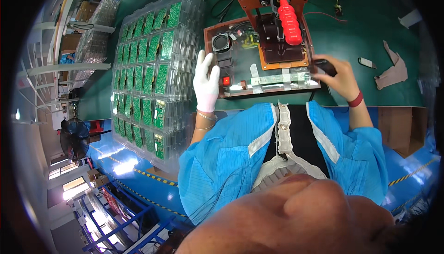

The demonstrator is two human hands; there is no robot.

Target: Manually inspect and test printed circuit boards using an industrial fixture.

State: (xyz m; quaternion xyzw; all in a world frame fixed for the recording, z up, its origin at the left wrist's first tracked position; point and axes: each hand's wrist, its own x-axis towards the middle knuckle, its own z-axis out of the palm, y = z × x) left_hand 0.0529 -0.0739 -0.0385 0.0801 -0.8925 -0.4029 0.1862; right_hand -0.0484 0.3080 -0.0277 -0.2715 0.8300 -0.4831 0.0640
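My left hand (206,82) wears a white glove with fingers stretched out and slightly apart. It is held beside the left edge of a shallow brown-framed test box (219,92), with nothing in it. At the box's right edge, my bare right hand (341,78) has its fingers closed round a short black rod-like object (325,67). Its exact kind is partly hidden by the fingers. The box carries a black round speaker (221,42), a red switch (226,81) and an orange press (282,64). A toggle clamp with a red ribbed handle (290,22) tops the press.
Left of the box stands a tall stack of clear plastic trays (185,64) holding several green circuit boards (162,79). A beige cloth-like piece (392,69) and a small white-and-black item (367,62) lie on the green table (356,36) to the right. Black-handled scissors (223,7) lie behind.
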